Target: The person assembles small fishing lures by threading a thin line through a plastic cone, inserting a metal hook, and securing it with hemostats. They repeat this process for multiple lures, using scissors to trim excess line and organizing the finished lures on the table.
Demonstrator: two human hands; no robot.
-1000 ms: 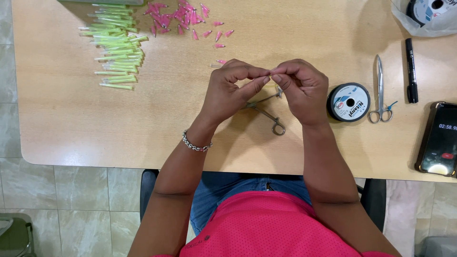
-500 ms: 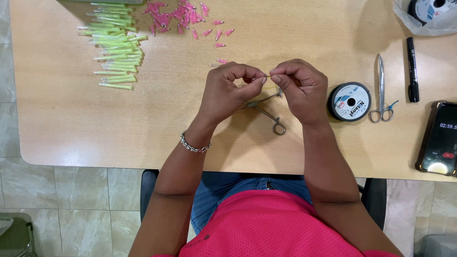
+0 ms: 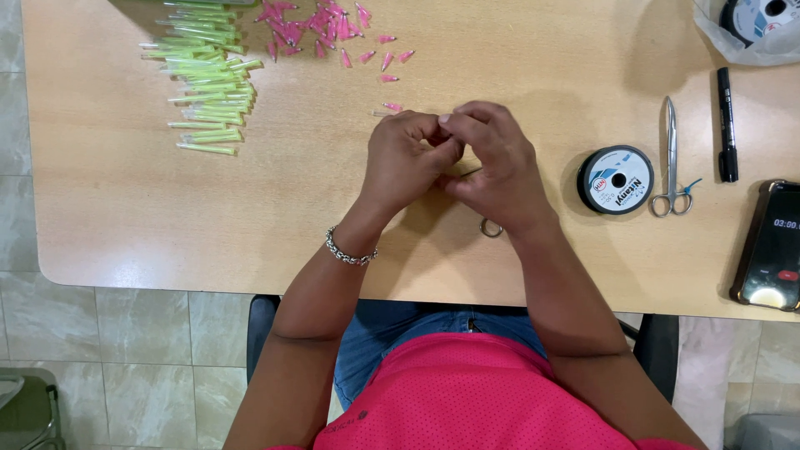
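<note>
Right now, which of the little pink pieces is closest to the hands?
The lone pink piece just above the left hand, nearly touching its knuckles. The other pink pieces lie farther up the table.

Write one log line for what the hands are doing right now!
left hand: fingertips pinched against right hand | right hand: pinching something too small to tell | metal ring handle: beneath right hand | spool: beside scissors

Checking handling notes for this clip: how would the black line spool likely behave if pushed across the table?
The spool lies flat on the table, so it would probably slide, not roll. It looks small and likely light. Tipped on edge, its round rim could roll.
</note>
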